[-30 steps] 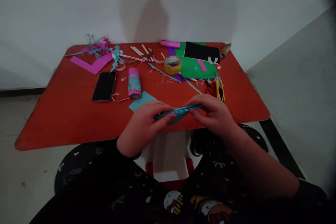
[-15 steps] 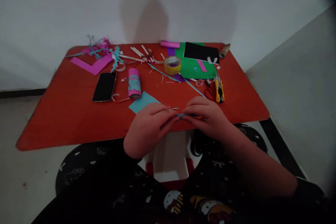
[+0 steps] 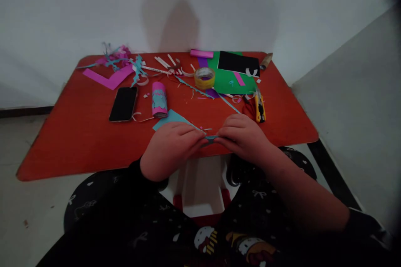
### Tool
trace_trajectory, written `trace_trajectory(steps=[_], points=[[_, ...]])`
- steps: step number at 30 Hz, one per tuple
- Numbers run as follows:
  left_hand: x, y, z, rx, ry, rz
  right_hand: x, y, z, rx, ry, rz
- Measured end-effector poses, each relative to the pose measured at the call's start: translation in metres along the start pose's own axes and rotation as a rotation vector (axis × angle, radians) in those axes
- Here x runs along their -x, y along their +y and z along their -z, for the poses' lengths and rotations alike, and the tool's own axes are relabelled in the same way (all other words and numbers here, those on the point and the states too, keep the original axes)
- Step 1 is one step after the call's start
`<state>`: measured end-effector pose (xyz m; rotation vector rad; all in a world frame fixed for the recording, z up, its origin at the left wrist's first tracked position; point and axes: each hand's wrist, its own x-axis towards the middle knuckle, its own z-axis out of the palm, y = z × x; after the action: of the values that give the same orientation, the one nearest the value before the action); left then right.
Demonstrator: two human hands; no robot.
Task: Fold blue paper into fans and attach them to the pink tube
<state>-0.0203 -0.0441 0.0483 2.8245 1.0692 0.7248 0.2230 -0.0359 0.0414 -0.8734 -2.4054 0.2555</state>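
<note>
Near the table's front edge, a narrow piece of light-blue paper (image 3: 211, 138) is pinched between my two hands, seen almost edge-on. My left hand (image 3: 172, 146) is closed on its left end, thumb below and fingers above. The other end is gripped the same way by my right hand (image 3: 246, 137). Beyond my left hand lies a flat light-blue sheet (image 3: 173, 117), partly covered by that hand. Behind it is a pink tube (image 3: 159, 100) wrapped with a scalloped light-blue band. A yellow box cutter (image 3: 260, 107) rests beyond my right hand.
On the red table (image 3: 78, 142) lie a black phone (image 3: 123, 104), a tape roll (image 3: 204, 78), a green sheet (image 3: 224, 81), a black rectangle (image 3: 238, 63), pink paper (image 3: 108, 77) and tangled scraps (image 3: 117, 56). Red-handled scissors (image 3: 249, 109) sit by the cutter. A wall (image 3: 94, 8) stands behind.
My left hand has shifted slightly left along the paper, and more of the light-blue piece shows between the hands. Both hands still grip it. The view has moved slightly.
</note>
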Motion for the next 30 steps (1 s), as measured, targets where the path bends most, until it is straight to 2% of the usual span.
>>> trace_trajectory(steps=[4,9,14,18,22,25,30], points=[[0.002,-0.002,-0.002,-0.098,-0.002,-0.046,0.003,0.004,-0.001,0.114,-0.041,0.084],[0.004,-0.005,-0.001,-0.053,-0.022,-0.037,0.01,0.007,0.004,0.168,-0.118,0.143],[0.009,-0.014,-0.002,0.053,-0.115,0.052,0.017,0.014,0.012,0.128,-0.203,0.074],[0.009,-0.02,-0.003,0.124,-0.196,0.081,0.025,0.026,0.009,0.012,-0.19,0.043],[0.006,-0.023,-0.004,0.202,-0.238,0.122,0.029,0.035,0.008,-0.139,-0.154,-0.071],[0.002,-0.024,-0.005,0.265,-0.243,0.166,0.026,0.032,0.007,-0.228,-0.128,-0.17],[-0.001,-0.025,-0.01,0.297,-0.24,0.157,0.017,0.021,-0.002,-0.307,-0.151,-0.165]])
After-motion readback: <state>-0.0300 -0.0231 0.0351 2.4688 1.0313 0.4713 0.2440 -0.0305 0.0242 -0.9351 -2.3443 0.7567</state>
